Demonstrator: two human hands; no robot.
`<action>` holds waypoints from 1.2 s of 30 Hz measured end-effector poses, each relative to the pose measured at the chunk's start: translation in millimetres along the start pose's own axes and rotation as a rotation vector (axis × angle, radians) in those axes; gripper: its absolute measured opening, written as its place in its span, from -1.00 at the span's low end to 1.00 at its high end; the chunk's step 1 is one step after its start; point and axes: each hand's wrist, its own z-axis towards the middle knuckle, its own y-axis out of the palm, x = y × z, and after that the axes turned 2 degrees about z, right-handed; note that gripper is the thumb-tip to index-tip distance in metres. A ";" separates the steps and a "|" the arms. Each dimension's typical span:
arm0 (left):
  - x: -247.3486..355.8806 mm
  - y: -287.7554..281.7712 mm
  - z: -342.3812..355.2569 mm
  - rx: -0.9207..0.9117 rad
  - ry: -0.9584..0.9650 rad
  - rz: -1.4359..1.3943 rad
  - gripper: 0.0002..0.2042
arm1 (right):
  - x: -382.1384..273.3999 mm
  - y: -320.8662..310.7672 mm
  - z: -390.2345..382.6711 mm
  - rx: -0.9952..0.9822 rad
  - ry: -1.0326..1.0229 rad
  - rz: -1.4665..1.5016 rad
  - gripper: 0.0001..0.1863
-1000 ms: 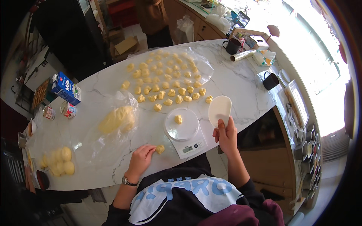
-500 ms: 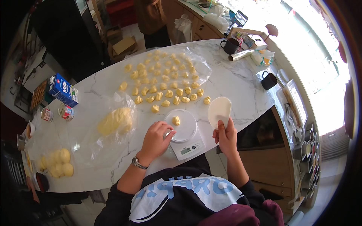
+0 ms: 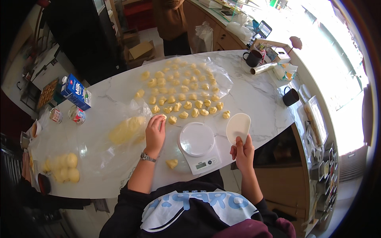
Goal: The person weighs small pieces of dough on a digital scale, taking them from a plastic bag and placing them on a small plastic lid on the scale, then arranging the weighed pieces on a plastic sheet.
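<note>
Standing here I see one white kitchen scale (image 3: 200, 150), one cream dough scraper (image 3: 239, 127), two dark mugs (image 3: 291, 96), two tin cans (image 3: 77, 114), one blue carton (image 3: 76, 92), one big dough mass (image 3: 126, 130), one dough lump (image 3: 172, 163) beside the scale and dozens of small dough pieces (image 3: 195, 112), some too blurred under plastic (image 3: 225, 81) to number.

Strong daylight from the window (image 3: 335, 51) at upper right, blown out to white, pale sheen across the marbled tabletop (image 3: 262, 97), far dough pieces (image 3: 185, 82) hazy beneath plastic sheeting (image 3: 225, 84); black cabinet (image 3: 79, 35) at left lost in shadow, edges bowed, rim darkened to black
</note>
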 end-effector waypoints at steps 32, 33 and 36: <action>38.1 -57.1 -74.1 -0.166 -0.659 -0.756 -0.70 | 1.5 76.4 -41.5 -0.777 -0.104 -0.459 -0.81; 47.9 -52.3 -62.8 -0.238 -0.721 -0.861 -0.65 | -4.1 67.5 -36.7 -0.705 -0.064 -0.354 -0.81; 69.9 -31.2 -44.1 -0.413 -0.702 -1.277 -0.54 | -25.6 48.8 -22.1 -0.527 0.118 -0.231 -0.83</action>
